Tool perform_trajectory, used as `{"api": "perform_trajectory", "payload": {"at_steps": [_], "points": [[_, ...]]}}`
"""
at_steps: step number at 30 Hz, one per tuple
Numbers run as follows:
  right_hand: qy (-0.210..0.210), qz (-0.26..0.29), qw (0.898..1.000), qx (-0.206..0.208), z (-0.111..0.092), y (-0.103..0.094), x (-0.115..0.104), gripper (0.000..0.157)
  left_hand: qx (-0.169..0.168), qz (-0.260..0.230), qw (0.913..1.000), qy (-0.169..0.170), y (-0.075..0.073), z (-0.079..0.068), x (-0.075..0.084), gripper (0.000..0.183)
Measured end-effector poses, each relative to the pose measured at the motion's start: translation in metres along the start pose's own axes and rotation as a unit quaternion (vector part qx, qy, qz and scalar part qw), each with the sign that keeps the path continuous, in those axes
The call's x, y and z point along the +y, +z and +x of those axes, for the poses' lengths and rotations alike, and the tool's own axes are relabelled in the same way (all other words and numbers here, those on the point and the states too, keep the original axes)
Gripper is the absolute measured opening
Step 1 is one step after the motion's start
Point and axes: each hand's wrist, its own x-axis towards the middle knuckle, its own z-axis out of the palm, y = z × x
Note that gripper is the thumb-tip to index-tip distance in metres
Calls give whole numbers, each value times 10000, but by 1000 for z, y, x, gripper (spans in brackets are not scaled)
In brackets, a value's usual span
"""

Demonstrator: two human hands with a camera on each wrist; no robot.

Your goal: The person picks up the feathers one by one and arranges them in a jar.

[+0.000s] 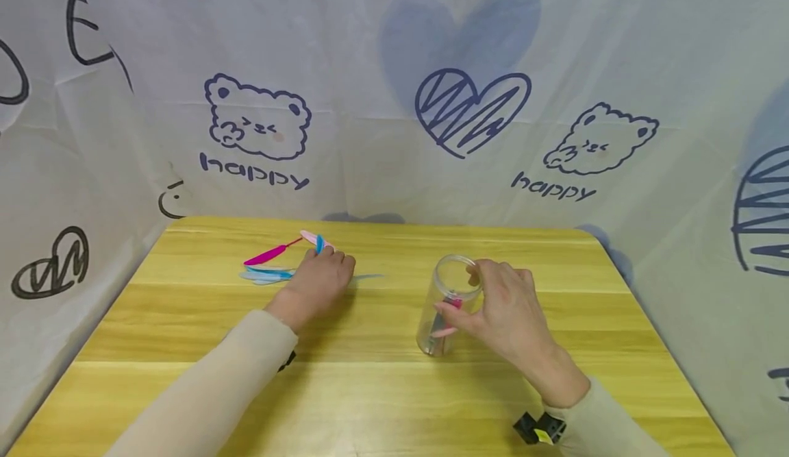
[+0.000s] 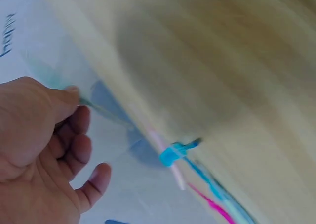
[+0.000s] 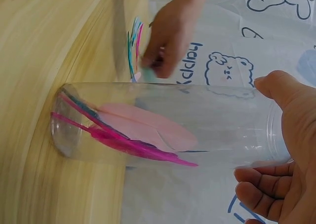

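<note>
My left hand (image 1: 317, 279) is over the far-left part of the table. It pinches a pale green-blue feather (image 2: 47, 70) between thumb and forefinger, the other fingers loosely bent. Close to that hand lie a magenta feather (image 1: 266, 255), light blue feathers (image 1: 268, 275), a pale pink feather (image 1: 308, 237) and a bright blue feather (image 2: 170, 155). My right hand (image 1: 508, 310) grips a clear jar (image 3: 227, 120) around its open rim, the base on the table. Inside the jar are a pink feather (image 3: 153, 127), a magenta feather (image 3: 133, 145) and something dark teal.
The wooden table (image 1: 370, 402) ends at a white cloth (image 1: 357, 101) printed with bears and hearts, which hangs behind and at both sides. A black wrist strap (image 1: 539, 429) shows at my right sleeve.
</note>
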Motion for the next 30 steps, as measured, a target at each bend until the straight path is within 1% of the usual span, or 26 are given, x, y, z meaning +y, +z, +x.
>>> {"api": "perform_trajectory", "payload": {"at_steps": [2, 5, 7, 9, 15, 20, 23, 27, 30], "points": [[-34, 4, 10000, 29, 0, 0, 1, 65, 354, -166, 9992, -32, -5, -1, 1, 8], [-81, -12, 9999, 79, 0, 1, 2, 66, 951, -369, 9948, 6, -13, -3, 4, 13], [-96, -17, 9999, 98, 0, 1, 2, 68, 1268, -448, 9909, 67, -18, -5, 7, 14], [-95, -24, 9999, 93, 0, 1, 2, 69, 1510, -474, 9873, 132, -23, -6, 10, 15], [-67, 8, 10000, 50, 0, 1, 1, 69, 1983, -643, 9773, 375, -42, -12, 22, 18], [-126, 34, 9999, 88, -2, 2, 1, 68, 2457, -746, 9642, 656, -60, -16, 36, 18], [-152, 49, 9998, 140, -2, 3, 1, 69, 2705, -711, 9567, 806, -70, -16, 43, 18], [-144, 36, 9998, 165, -2, 2, 2, 69, 2934, -615, 9490, 975, -82, -15, 50, 19], [-136, 12, 9998, 158, -1, 1, 2, 70, 3043, -585, 9448, 1062, -89, -15, 54, 19]]}}
